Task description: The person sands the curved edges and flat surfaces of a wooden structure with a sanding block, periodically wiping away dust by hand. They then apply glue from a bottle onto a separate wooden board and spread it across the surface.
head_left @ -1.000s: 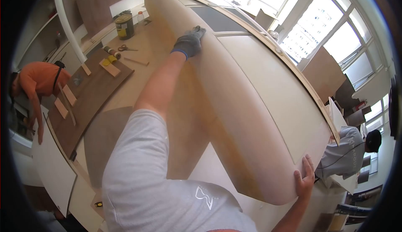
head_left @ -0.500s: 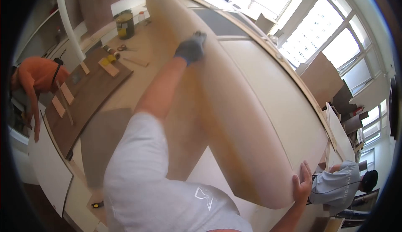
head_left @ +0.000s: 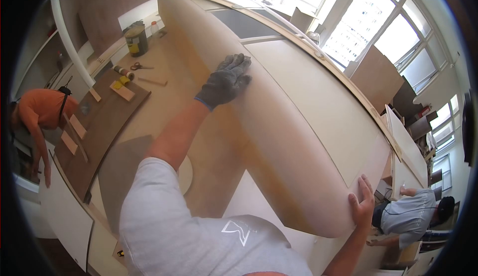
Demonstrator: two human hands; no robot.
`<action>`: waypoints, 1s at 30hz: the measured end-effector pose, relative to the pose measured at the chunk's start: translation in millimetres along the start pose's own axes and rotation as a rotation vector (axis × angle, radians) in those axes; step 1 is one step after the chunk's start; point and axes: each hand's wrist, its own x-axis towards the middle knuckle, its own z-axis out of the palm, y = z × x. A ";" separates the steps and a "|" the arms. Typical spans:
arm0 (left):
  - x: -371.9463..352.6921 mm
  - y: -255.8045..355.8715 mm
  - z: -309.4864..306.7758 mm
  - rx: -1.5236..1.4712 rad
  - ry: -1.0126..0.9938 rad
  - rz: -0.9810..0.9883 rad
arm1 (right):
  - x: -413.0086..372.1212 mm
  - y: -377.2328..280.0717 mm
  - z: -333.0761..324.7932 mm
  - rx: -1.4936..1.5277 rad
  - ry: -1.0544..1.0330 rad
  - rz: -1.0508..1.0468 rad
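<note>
My left hand (head_left: pixel 225 82), in a grey work glove with a blue cuff, lies on the rounded edge of a large pale curved panel (head_left: pixel 294 126). Its fingers are stretched over the curve, and no tool shows; what may be under the palm is hidden. Bare, my right hand (head_left: pixel 363 200) rests open against the panel's near right end, fingers pointing away from me. An orange-brown band (head_left: pixel 269 176) runs along the panel's lower side. On top, a flat cream surface (head_left: pixel 308 96) and a dark grey rectangle (head_left: pixel 245 24) adjoin the rounded edge.
A brown board (head_left: pixel 99 126) with wood strips lies left. Behind it are scissors (head_left: pixel 141 66), a tin (head_left: pixel 136 41) and a small bottle (head_left: pixel 154 27). One person in orange (head_left: pixel 45 109) bends at far left; another in grey (head_left: pixel 408 213) works at right.
My left hand has slid nearer along the rounded edge, and its glove shows more clearly. My right hand stays at the panel's end. The person at right has shifted an arm.
</note>
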 end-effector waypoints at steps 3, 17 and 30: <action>2.5 -35.0 13.4 -0.099 0.080 -0.146 | -0.1 -11.8 -3.2 -0.010 -0.013 0.017; -8.4 64.4 33.9 -0.143 0.266 -0.254 | -4.1 4.0 1.3 -0.026 0.011 -0.051; -59.9 223.7 19.3 -0.167 0.214 -0.050 | -1.1 9.5 10.3 -0.096 -0.005 -0.095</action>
